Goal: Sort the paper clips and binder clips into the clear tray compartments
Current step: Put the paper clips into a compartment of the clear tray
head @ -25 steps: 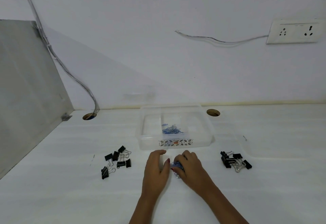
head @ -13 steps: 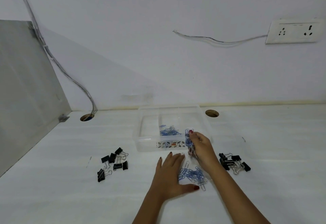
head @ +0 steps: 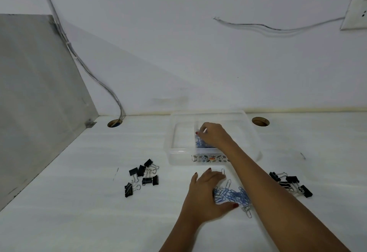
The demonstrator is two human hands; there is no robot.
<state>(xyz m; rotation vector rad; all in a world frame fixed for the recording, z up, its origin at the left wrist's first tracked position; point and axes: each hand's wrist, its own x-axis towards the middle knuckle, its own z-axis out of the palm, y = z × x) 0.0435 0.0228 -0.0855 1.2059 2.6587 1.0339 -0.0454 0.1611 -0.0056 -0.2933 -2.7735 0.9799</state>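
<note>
Your right hand (head: 213,135), fingers pinched over the blue paper clips in the clear plastic tray (head: 178,155), should release low inside that divider-side compartment, while your left hand (head: 206,194), spread flat, pens the loose blue clips (head: 235,194) beside it.

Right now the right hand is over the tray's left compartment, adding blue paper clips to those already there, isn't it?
Not quite: the head view shows the right hand over the clear tray's right compartment, where the blue paper clips lie; the left compartment looks empty.
</note>
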